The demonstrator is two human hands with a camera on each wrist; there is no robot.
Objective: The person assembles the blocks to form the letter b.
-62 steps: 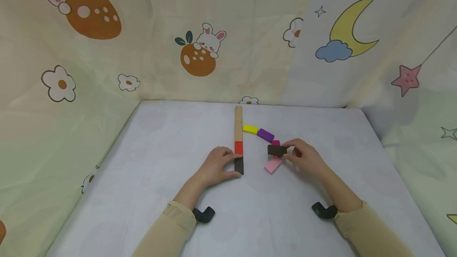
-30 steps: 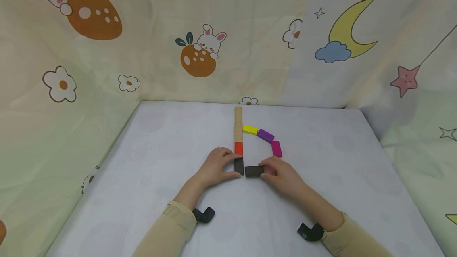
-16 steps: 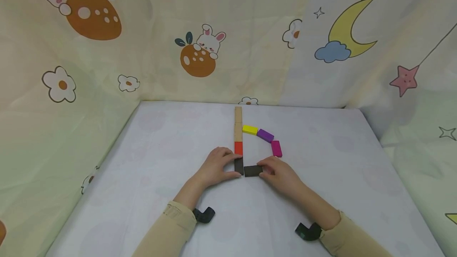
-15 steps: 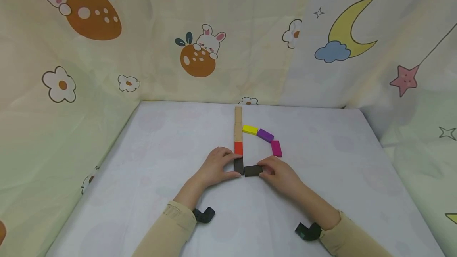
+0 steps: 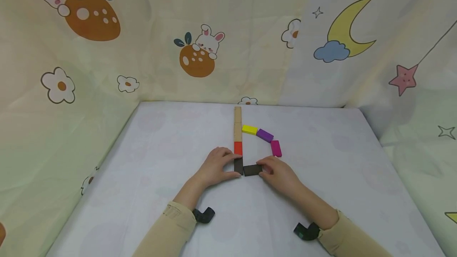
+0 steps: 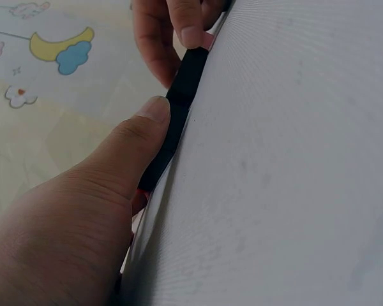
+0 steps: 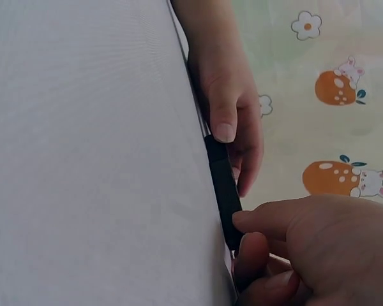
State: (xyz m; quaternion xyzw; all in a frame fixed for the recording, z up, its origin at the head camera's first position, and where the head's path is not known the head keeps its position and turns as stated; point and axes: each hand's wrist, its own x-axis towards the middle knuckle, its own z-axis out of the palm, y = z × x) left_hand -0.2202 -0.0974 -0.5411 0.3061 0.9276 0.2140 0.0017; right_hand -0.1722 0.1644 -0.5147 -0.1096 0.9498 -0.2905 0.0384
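Note:
My left hand (image 5: 216,165) holds the black block (image 5: 238,165) at the near end of a straight column, thumb at its near end and index finger at its far end. My right hand (image 5: 280,173) pinches the right end of a second black block (image 5: 252,170), which lies crosswise with its left end against the column's foot. In the left wrist view, a sliver of a pink block (image 6: 208,41) shows beside the right fingers; the hand hides it from the head view. Further up the column come a red block (image 5: 238,148) and tan blocks (image 5: 237,128).
A yellow block (image 5: 249,129), a purple block (image 5: 265,135) and a magenta block (image 5: 276,148) curve out from the column's right side. White cloth covers the table (image 5: 160,138). Patterned curtains (image 5: 160,50) rise behind and beside it.
My right hand has carried its black block left and nearer, from over the magenta and pink blocks to the column's foot, then slid it slightly left against it. My left hand has stayed put.

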